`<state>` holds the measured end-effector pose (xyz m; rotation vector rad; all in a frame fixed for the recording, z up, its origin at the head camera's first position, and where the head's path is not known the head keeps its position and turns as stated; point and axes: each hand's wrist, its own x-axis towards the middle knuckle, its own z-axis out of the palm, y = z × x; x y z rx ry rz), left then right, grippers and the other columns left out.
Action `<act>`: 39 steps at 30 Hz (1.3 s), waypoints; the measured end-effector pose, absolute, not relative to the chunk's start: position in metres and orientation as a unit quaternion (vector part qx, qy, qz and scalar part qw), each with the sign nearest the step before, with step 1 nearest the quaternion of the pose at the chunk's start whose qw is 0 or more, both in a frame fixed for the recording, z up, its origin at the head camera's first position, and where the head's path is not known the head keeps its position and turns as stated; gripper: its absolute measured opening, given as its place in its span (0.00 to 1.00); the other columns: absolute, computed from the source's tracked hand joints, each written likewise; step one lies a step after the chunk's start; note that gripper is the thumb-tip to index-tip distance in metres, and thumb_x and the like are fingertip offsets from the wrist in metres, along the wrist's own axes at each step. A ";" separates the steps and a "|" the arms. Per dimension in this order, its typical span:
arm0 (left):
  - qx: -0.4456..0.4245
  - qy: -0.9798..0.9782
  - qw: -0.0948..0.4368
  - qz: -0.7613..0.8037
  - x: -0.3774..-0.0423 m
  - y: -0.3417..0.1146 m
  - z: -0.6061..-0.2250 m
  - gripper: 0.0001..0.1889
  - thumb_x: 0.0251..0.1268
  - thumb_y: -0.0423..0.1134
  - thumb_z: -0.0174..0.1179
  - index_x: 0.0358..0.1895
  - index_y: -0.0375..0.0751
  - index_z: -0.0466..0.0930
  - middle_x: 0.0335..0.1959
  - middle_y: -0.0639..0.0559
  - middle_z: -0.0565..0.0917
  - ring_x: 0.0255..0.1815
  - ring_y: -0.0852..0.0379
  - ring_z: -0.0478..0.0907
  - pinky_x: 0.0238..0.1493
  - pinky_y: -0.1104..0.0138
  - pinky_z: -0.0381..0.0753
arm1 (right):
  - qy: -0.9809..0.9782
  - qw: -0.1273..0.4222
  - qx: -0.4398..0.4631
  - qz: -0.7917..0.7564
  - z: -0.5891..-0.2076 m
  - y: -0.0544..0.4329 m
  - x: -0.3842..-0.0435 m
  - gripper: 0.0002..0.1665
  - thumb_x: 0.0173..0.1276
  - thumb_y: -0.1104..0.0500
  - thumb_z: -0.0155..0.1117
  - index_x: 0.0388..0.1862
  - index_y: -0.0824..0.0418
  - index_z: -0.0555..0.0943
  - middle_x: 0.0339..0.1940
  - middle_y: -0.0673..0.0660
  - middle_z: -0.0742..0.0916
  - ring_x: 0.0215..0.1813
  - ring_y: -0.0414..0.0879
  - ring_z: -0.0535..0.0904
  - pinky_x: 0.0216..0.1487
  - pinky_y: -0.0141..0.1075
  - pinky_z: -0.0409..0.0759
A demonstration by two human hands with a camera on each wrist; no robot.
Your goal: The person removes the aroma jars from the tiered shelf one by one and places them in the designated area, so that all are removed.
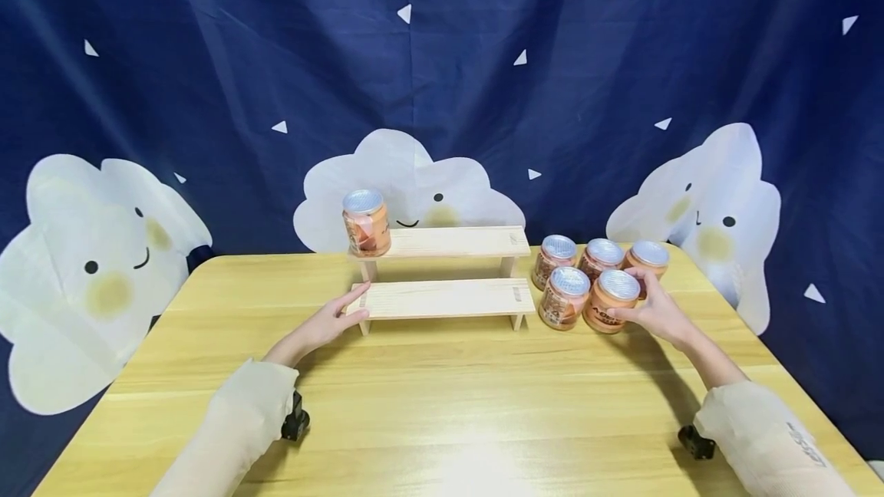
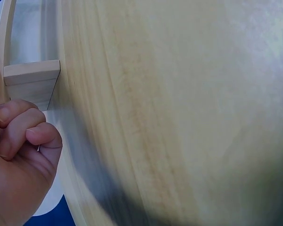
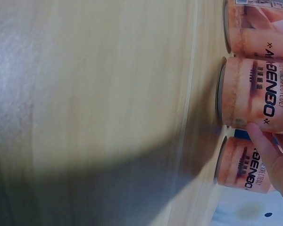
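A two-step wooden display rack [image 1: 442, 299] stands at the middle of the table. My left hand [image 1: 328, 324] holds the left end of its lower step, with the fingers curled beside the end leg [image 2: 32, 77] in the left wrist view. One orange can with a silver lid [image 1: 367, 230] stands upright at the left end of the upper step. Several similar cans are grouped right of the rack. My right hand [image 1: 656, 311] grips the front right can [image 1: 605, 319], thumb on its near side; the fingers behind are partly hidden. That can [image 3: 247, 94] looks upright among its neighbours.
Close around the gripped can stand a front left can [image 1: 561, 309], two back cans [image 1: 545, 267] [image 1: 592, 261] and a far right can [image 1: 652, 255]. The wooden table [image 1: 428, 382] extends toward me. A dark blue curtain [image 1: 470, 98] with clouds hangs behind.
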<state>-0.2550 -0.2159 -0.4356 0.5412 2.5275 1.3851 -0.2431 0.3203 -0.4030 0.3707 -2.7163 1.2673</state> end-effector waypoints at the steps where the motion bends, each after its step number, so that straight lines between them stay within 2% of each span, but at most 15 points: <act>1: 0.183 0.858 0.104 0.469 -0.255 -0.216 -0.436 0.32 0.69 0.44 0.49 0.71 0.38 0.49 0.72 0.40 0.48 0.71 0.35 0.39 0.64 0.39 0.42 | -0.896 0.061 0.126 0.421 -0.403 0.320 -0.244 0.41 0.52 0.66 0.69 0.58 0.76 0.56 0.50 0.70 0.71 0.43 0.26 0.63 0.43 0.22 0.65; 7: 0.182 0.860 0.102 0.466 -0.256 -0.216 -0.436 0.32 0.69 0.43 0.49 0.71 0.38 0.50 0.72 0.40 0.49 0.70 0.35 0.39 0.64 0.39 0.42 | -0.892 0.069 0.136 0.427 -0.405 0.321 -0.245 0.40 0.51 0.68 0.69 0.57 0.76 0.56 0.50 0.69 0.71 0.43 0.23 0.63 0.43 0.19 0.64; 13: 0.184 0.858 0.099 0.468 -0.256 -0.215 -0.437 0.32 0.68 0.43 0.49 0.71 0.37 0.50 0.72 0.39 0.50 0.70 0.35 0.40 0.64 0.39 0.42 | -0.888 0.076 0.145 0.431 -0.408 0.323 -0.245 0.39 0.50 0.70 0.69 0.55 0.76 0.57 0.48 0.68 0.71 0.42 0.24 0.64 0.43 0.20 0.64; 15: 0.184 0.857 0.099 0.471 -0.256 -0.215 -0.437 0.32 0.68 0.43 0.49 0.71 0.37 0.50 0.72 0.39 0.50 0.70 0.35 0.40 0.64 0.39 0.42 | -0.887 0.070 0.149 0.431 -0.407 0.323 -0.245 0.39 0.50 0.69 0.69 0.56 0.76 0.57 0.49 0.68 0.71 0.43 0.27 0.65 0.43 0.21 0.65; 19: 0.185 0.856 0.098 0.473 -0.257 -0.216 -0.439 0.31 0.69 0.42 0.49 0.71 0.37 0.50 0.72 0.39 0.50 0.71 0.36 0.39 0.64 0.39 0.42 | -0.896 0.038 0.157 0.414 -0.397 0.326 -0.248 0.40 0.53 0.67 0.68 0.58 0.77 0.56 0.51 0.72 0.71 0.49 0.44 0.68 0.44 0.23 0.66; 21: 0.186 0.855 0.098 0.475 -0.257 -0.216 -0.439 0.31 0.69 0.42 0.49 0.71 0.37 0.50 0.72 0.39 0.49 0.71 0.36 0.39 0.64 0.39 0.42 | -0.900 0.040 0.165 0.402 -0.387 0.328 -0.250 0.38 0.54 0.67 0.66 0.58 0.79 0.58 0.52 0.74 0.71 0.50 0.49 0.69 0.45 0.23 0.67; 23: 0.187 0.853 0.099 0.477 -0.257 -0.217 -0.439 0.31 0.69 0.42 0.49 0.71 0.37 0.50 0.72 0.40 0.49 0.71 0.36 0.39 0.64 0.39 0.41 | -0.902 0.053 0.175 0.392 -0.374 0.328 -0.254 0.34 0.56 0.67 0.65 0.57 0.79 0.61 0.52 0.75 0.72 0.50 0.43 0.71 0.45 0.22 0.68; 26: 0.188 0.849 0.099 0.484 -0.256 -0.219 -0.440 0.31 0.69 0.42 0.49 0.71 0.37 0.50 0.72 0.40 0.48 0.71 0.35 0.38 0.64 0.39 0.41 | -0.900 0.087 0.177 0.389 -0.350 0.321 -0.260 0.29 0.59 0.66 0.63 0.57 0.76 0.66 0.52 0.72 0.75 0.46 0.29 0.69 0.44 0.18 0.67; 28: 0.190 0.847 0.099 0.487 -0.256 -0.220 -0.441 0.31 0.69 0.42 0.49 0.71 0.37 0.50 0.72 0.40 0.48 0.71 0.35 0.38 0.64 0.39 0.41 | -0.899 0.099 0.172 0.392 -0.335 0.311 -0.265 0.28 0.61 0.63 0.62 0.58 0.73 0.67 0.53 0.67 0.75 0.46 0.26 0.67 0.45 0.18 0.66; 30: 0.190 0.846 0.098 0.489 -0.256 -0.221 -0.442 0.31 0.69 0.41 0.49 0.71 0.37 0.50 0.72 0.40 0.48 0.71 0.35 0.38 0.64 0.40 0.41 | -0.890 0.114 0.176 0.405 -0.325 0.297 -0.271 0.26 0.62 0.63 0.61 0.58 0.71 0.68 0.50 0.56 0.77 0.47 0.26 0.67 0.45 0.17 0.65; 32: 0.190 0.848 0.097 0.485 -0.256 -0.221 -0.442 0.31 0.69 0.42 0.49 0.71 0.37 0.50 0.72 0.40 0.49 0.71 0.36 0.38 0.64 0.40 0.41 | -0.880 0.127 0.186 0.418 -0.319 0.281 -0.277 0.24 0.63 0.64 0.60 0.57 0.71 0.69 0.49 0.55 0.78 0.47 0.27 0.68 0.47 0.18 0.64; 35: 0.187 0.851 0.096 0.482 -0.256 -0.219 -0.441 0.32 0.68 0.43 0.50 0.71 0.39 0.50 0.72 0.42 0.49 0.71 0.36 0.39 0.64 0.40 0.42 | -0.865 0.132 0.207 0.437 -0.315 0.254 -0.286 0.23 0.63 0.66 0.59 0.56 0.71 0.69 0.48 0.58 0.79 0.49 0.33 0.71 0.51 0.23 0.65; 37: 0.189 0.852 0.095 0.478 -0.256 -0.218 -0.440 0.32 0.68 0.44 0.50 0.71 0.39 0.49 0.72 0.41 0.49 0.71 0.36 0.39 0.64 0.40 0.43 | -0.860 0.121 0.213 0.448 -0.314 0.234 -0.292 0.23 0.63 0.66 0.58 0.57 0.70 0.68 0.51 0.67 0.78 0.52 0.43 0.73 0.55 0.32 0.67; 39: 0.190 0.852 0.095 0.478 -0.257 -0.217 -0.440 0.32 0.68 0.44 0.50 0.71 0.39 0.50 0.72 0.41 0.49 0.71 0.36 0.40 0.64 0.40 0.44 | -0.850 0.106 0.222 0.466 -0.315 0.214 -0.298 0.24 0.63 0.67 0.58 0.58 0.70 0.67 0.51 0.69 0.77 0.53 0.54 0.73 0.57 0.42 0.67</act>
